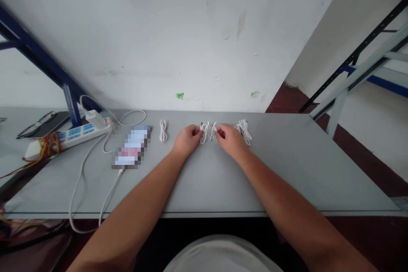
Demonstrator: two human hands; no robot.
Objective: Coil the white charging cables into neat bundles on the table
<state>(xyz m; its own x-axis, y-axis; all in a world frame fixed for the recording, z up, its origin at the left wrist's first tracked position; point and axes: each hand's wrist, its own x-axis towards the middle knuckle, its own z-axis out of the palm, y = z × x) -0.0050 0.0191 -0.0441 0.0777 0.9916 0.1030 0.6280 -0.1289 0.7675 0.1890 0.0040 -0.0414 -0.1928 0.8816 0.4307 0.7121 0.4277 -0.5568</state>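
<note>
Between my hands a white cable (208,131) lies in loose loops just over the grey table (204,187). My left hand (188,138) pinches the cable's left side with thumb and forefinger. On the other side my right hand (230,138) is closed on its right part. A thin, light-coloured tie (208,153) rests on the table in front of the loops. Beyond my right hand sits a bundled white cable (244,131), partly covered by that hand. Another coiled white cable (163,131) lies to the left of my left hand.
At left, a phone (132,146) is plugged into a white charging cord (111,191). Behind it is a power strip (79,132) with a white charger (94,119) in it. A dark notebook (44,124) with glasses lies farther left. The wall (191,42) borders the table's back.
</note>
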